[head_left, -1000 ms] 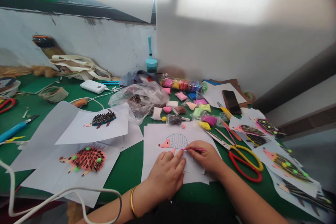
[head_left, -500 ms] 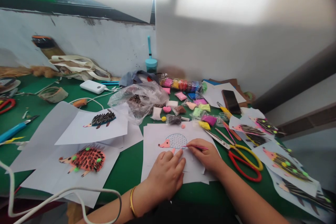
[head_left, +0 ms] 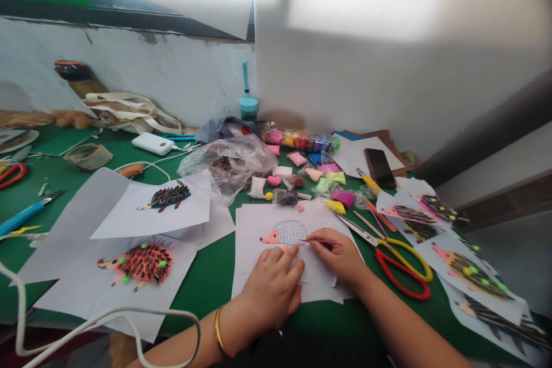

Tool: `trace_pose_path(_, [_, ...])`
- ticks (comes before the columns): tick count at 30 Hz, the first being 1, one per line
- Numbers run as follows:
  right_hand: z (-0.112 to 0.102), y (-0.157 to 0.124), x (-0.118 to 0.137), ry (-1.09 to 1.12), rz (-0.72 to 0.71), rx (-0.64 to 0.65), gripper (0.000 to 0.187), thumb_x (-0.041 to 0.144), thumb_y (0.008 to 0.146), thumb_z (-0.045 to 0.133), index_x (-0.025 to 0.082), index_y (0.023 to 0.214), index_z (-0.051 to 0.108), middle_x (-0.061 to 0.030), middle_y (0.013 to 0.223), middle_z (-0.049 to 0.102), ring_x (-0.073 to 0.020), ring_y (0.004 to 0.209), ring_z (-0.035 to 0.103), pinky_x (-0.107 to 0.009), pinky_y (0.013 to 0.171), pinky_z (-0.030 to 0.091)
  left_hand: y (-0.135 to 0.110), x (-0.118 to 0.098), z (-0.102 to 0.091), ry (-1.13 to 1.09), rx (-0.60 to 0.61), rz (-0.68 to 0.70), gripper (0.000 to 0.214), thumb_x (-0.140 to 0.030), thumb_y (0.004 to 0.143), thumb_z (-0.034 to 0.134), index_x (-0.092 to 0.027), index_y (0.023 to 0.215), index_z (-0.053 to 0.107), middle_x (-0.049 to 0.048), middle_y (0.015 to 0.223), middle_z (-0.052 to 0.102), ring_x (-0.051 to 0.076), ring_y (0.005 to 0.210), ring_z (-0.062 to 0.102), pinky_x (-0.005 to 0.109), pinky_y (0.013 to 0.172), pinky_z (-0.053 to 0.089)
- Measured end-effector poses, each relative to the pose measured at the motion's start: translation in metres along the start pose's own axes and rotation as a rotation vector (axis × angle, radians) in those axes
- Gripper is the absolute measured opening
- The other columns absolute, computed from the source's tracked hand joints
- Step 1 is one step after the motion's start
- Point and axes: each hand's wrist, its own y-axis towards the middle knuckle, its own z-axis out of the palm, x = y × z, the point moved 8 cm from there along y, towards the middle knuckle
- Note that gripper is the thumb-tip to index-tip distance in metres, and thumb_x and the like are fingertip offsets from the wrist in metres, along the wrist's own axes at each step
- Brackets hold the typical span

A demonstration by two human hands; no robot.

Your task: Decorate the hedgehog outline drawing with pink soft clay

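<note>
Flat on the sheet of white paper (head_left: pixel 252 224) rests my left hand (head_left: pixel 273 282), its fingers stretched out just below a hedgehog drawing (head_left: pixel 292 232). The hedgehog has a pink clay face and a blue-outlined body filled with small marks. My right hand (head_left: pixel 334 250) pinches a thin pink clay tool (head_left: pixel 330 241), whose tip touches or nearly touches the lower right edge of the body. Part of the hedgehog's underside is hidden by my left fingers. A small pink clay ball (head_left: pixel 301 207) lies near the paper's top edge.
Red-and-yellow scissors (head_left: pixel 403 259) lie right of my right hand. Behind the paper are several clay packets (head_left: pixel 344 198) and a plastic bag of seeds (head_left: pixel 228 164). Finished hedgehog pictures (head_left: pixel 146 261) lie left and right. A white cable (head_left: pixel 107 313) crosses the front left.
My left fingers cover slightly more of the pink patch under the hedgehog. The pink tool's tip stays at the body's lower right edge, with hardly any movement.
</note>
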Motion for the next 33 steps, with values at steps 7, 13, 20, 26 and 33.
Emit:
trace_pose_path(7, [-0.001, -0.001, 0.010, -0.041, -0.002, 0.034, 0.015, 0.025, 0.089, 0.055, 0.022, 0.086, 0.069, -0.0038, 0.084, 0.071, -0.0191, 0.081, 0.066, -0.032, 0.075, 0.053, -0.001, 0.001, 0.000, -0.008, -0.046, -0.002, 0.043, -0.029, 0.082, 0.058, -0.012, 0.121, 0.057, 0.0162, 0.125, 0.060, 0.031, 0.101, 0.054, 0.046, 0.083, 0.050])
trace_pose_path(13, [0.001, -0.001, 0.009, -0.066, 0.002, 0.033, 0.013, 0.024, 0.088, 0.054, 0.022, 0.087, 0.068, -0.0035, 0.085, 0.071, -0.0193, 0.082, 0.065, -0.032, 0.075, 0.052, -0.001, 0.000, 0.001, -0.001, 0.008, -0.009, 0.046, -0.031, 0.083, 0.057, -0.013, 0.125, 0.055, 0.0152, 0.133, 0.057, 0.032, 0.104, 0.053, 0.047, 0.085, 0.049])
trace_pose_path(20, [0.002, -0.001, 0.008, -0.080, 0.000, 0.036, 0.013, 0.024, 0.088, 0.054, 0.022, 0.088, 0.067, -0.0035, 0.086, 0.071, -0.0194, 0.083, 0.065, -0.032, 0.076, 0.051, -0.003, 0.000, 0.005, -0.013, -0.016, -0.004, 0.052, -0.031, 0.084, 0.057, -0.012, 0.132, 0.052, 0.0165, 0.134, 0.056, 0.032, 0.106, 0.052, 0.047, 0.088, 0.048])
trace_pose_path(26, [0.002, -0.002, 0.006, -0.079, 0.004, 0.031, 0.014, 0.025, 0.089, 0.054, 0.022, 0.088, 0.067, -0.0038, 0.086, 0.071, -0.0193, 0.083, 0.065, -0.032, 0.076, 0.051, -0.002, 0.000, 0.008, -0.010, -0.003, -0.001, 0.053, -0.032, 0.085, 0.055, -0.010, 0.134, 0.052, 0.0150, 0.131, 0.059, 0.032, 0.106, 0.052, 0.046, 0.088, 0.048])
trace_pose_path(33, [0.002, -0.002, 0.007, -0.099, -0.010, 0.027, 0.014, 0.025, 0.089, 0.054, 0.023, 0.089, 0.068, -0.0039, 0.087, 0.071, -0.0197, 0.083, 0.066, -0.032, 0.076, 0.052, -0.003, -0.001, 0.009, -0.006, -0.034, 0.023, 0.054, -0.032, 0.085, 0.055, -0.007, 0.133, 0.053, 0.0168, 0.132, 0.059, 0.033, 0.106, 0.054, 0.046, 0.088, 0.049])
